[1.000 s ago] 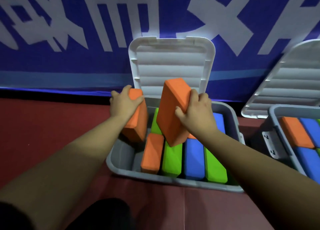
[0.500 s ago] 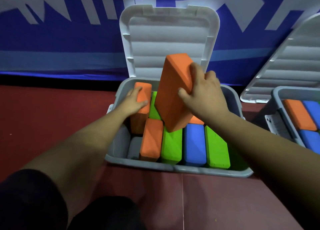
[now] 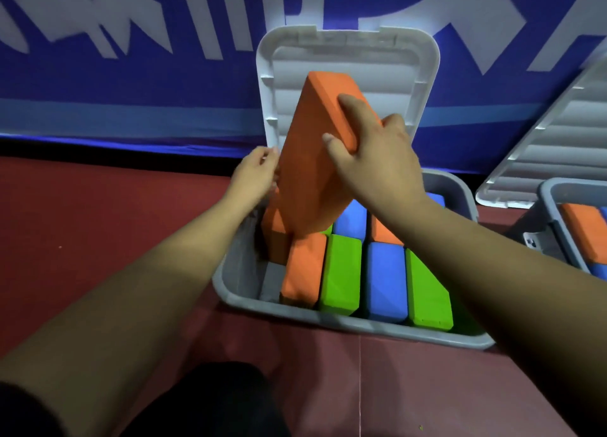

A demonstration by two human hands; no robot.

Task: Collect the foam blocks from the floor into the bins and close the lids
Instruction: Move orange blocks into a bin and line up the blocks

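Leftmost, left hand (image 3: 254, 173) sits at left edge of tilted orange block (image 3: 312, 160), fingers loosely bent; grip or mere touch unclear. Next, right hand (image 3: 371, 160) clasps block's upper end, thumb on front face. Block leans over grey bin (image 3: 328, 321), lid (image 3: 348, 49) upright behind. Far right, second bin (image 3: 555, 190), also open.

Right hand (image 3: 371, 160) grips orange block (image 3: 308, 173) near its top; left hand (image 3: 254, 173) against block's left edge, grip unclear.

An orange foam block (image 3: 315, 160) is held tilted over the grey bin (image 3: 345, 325) toward 11 o'clock. Orange, green and blue packed blocks (image 3: 341, 279) are seen inside, and the white lid (image 3: 348, 55) is propped open at 12 o'clock.
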